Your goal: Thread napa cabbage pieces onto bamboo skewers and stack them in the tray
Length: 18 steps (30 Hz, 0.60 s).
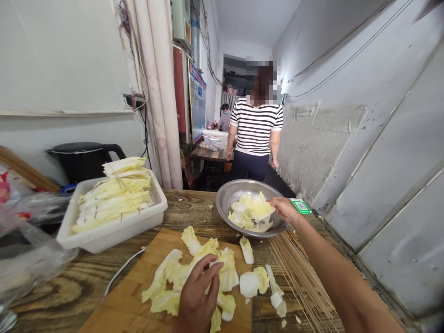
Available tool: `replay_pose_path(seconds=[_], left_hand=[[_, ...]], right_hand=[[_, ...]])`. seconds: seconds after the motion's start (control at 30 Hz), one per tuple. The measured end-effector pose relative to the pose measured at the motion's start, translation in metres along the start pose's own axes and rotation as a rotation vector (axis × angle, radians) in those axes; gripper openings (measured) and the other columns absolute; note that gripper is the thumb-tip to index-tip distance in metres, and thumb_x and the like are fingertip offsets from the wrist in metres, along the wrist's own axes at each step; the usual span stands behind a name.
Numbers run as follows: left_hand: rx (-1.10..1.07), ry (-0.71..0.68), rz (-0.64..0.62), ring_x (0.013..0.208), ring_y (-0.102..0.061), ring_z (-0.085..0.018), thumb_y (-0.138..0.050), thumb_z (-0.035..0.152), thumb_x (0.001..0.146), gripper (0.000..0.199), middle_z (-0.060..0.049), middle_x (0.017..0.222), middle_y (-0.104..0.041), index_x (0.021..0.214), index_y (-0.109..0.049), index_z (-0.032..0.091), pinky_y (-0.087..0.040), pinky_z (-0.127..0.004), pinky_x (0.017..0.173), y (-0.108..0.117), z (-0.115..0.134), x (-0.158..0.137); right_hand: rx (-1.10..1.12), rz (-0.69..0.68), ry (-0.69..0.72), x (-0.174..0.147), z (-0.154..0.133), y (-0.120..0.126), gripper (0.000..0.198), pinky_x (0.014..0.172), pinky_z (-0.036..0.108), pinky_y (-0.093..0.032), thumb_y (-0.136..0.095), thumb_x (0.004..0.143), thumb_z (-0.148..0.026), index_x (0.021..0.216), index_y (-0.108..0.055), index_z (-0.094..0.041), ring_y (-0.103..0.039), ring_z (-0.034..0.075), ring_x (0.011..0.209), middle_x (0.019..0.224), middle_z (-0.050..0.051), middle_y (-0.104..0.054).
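My right hand (285, 209) pinches a napa cabbage leaf (258, 206) over a steel bowl (225, 194), in which more pale yellow leaves lie. My left hand (199, 293) hovers low over the wooden cutting board (128, 286), its fingers loosely bent and apart, with nothing visible between them. Around and beneath it, several torn cabbage leaves (166, 277) are spread on the board. Smaller cabbage pieces (250, 283) lie on the table just right of the board.
A white tub (114, 236) of skewered cabbage stands at the left, before a black kettle (83, 159). Thin bamboo skewers (301, 273) lie under my right forearm. Plastic bags (34, 249) crowd the left edge. Beyond the wooden table (187, 208) stands a person in a striped shirt (256, 127).
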<state>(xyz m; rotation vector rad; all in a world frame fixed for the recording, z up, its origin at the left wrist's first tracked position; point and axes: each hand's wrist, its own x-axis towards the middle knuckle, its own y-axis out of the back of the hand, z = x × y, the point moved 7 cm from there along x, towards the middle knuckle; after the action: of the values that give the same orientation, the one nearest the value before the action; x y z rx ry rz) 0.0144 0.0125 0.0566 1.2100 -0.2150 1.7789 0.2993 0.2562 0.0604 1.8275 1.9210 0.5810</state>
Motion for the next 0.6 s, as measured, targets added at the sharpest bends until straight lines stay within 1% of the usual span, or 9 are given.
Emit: replay_pose_path(seconds=[0.1, 0.17, 0.27, 0.33, 0.4, 0.5, 0.53, 0.6], left_hand=[[0.000, 0.008, -0.011, 0.095, -0.062, -0.016, -0.052, 0.011, 0.081, 0.025, -0.007, 0.105, -0.062, 0.099, -0.066, 0.022, -0.053, -0.025, 0.082, -0.001, 0.000, 0.000], [-0.006, 0.015, -0.024, 0.096, -0.062, -0.015, -0.052, 0.010, 0.081, 0.026, -0.007, 0.106, -0.062, 0.099, -0.065, 0.022, -0.053, -0.025, 0.083, -0.001, -0.001, 0.000], [-0.022, 0.023, -0.027, 0.098, -0.061, -0.016, -0.051, 0.010, 0.081, 0.026, -0.007, 0.107, -0.060, 0.100, -0.065, 0.021, -0.052, -0.025, 0.084, -0.001, -0.002, -0.002], [-0.029, 0.023, -0.022, 0.098, -0.060, -0.016, -0.051, 0.009, 0.081, 0.026, -0.007, 0.108, -0.060, 0.100, -0.064, 0.021, -0.051, -0.026, 0.085, -0.001, -0.003, -0.002], [-0.028, 0.022, -0.017, 0.098, -0.060, -0.016, -0.052, 0.009, 0.081, 0.025, -0.006, 0.106, -0.060, 0.100, -0.064, 0.021, -0.051, -0.026, 0.086, 0.000, -0.003, -0.002], [-0.027, 0.015, -0.014, 0.096, -0.061, -0.015, -0.052, 0.009, 0.081, 0.025, -0.006, 0.104, -0.061, 0.100, -0.064, 0.020, -0.050, -0.026, 0.086, 0.000, -0.002, -0.001], [-0.025, 0.011, -0.009, 0.096, -0.061, -0.015, -0.052, 0.009, 0.081, 0.025, -0.006, 0.104, -0.061, 0.101, -0.063, 0.020, -0.050, -0.026, 0.086, 0.001, -0.001, 0.000], [-0.017, -0.001, -0.010, 0.099, -0.060, -0.017, -0.052, 0.009, 0.079, 0.029, -0.007, 0.106, -0.061, 0.104, -0.063, 0.019, -0.050, -0.030, 0.089, 0.001, 0.000, 0.002]], right_hand=[[-0.116, 0.053, 0.003, 0.002, -0.005, 0.003, 0.030, 0.078, 0.039, -0.051, -0.054, 0.088, -0.031, 0.115, -0.054, -0.016, -0.059, 0.019, 0.094, 0.115, 0.007, -0.057], [-0.205, 0.107, 0.008, -0.001, -0.010, 0.010, 0.030, 0.079, 0.039, -0.050, -0.054, 0.089, -0.031, 0.114, -0.054, -0.016, -0.059, 0.019, 0.094, 0.114, 0.007, -0.057], [-0.329, 0.190, 0.040, -0.023, -0.019, 0.025, 0.028, 0.079, 0.039, -0.050, -0.053, 0.089, -0.032, 0.113, -0.055, -0.017, -0.059, 0.019, 0.095, 0.114, 0.007, -0.057], [-0.411, 0.216, 0.070, -0.052, -0.021, 0.031, 0.027, 0.080, 0.039, -0.050, -0.052, 0.090, -0.032, 0.112, -0.056, -0.017, -0.059, 0.019, 0.094, 0.112, 0.007, -0.058], [-0.501, 0.196, 0.088, -0.090, -0.015, 0.029, 0.025, 0.080, 0.038, -0.050, -0.051, 0.090, -0.032, 0.108, -0.057, -0.016, -0.060, 0.018, 0.092, 0.107, 0.005, -0.060], [-0.657, 0.094, 0.044, -0.147, 0.012, 0.010, 0.020, 0.075, 0.035, -0.050, -0.053, 0.090, -0.032, 0.093, -0.062, -0.015, -0.061, 0.014, 0.080, 0.091, 0.002, -0.064], [-0.703, 0.064, 0.016, -0.163, 0.023, 0.002, 0.019, 0.073, 0.033, -0.051, -0.053, 0.089, -0.032, 0.092, -0.062, -0.015, -0.061, 0.013, 0.077, 0.090, 0.003, -0.064], [-0.776, 0.028, -0.039, -0.187, 0.044, -0.013, 0.019, 0.074, 0.033, -0.051, -0.053, 0.090, -0.032, 0.096, -0.061, -0.016, -0.061, 0.014, 0.080, 0.095, 0.004, -0.063]])
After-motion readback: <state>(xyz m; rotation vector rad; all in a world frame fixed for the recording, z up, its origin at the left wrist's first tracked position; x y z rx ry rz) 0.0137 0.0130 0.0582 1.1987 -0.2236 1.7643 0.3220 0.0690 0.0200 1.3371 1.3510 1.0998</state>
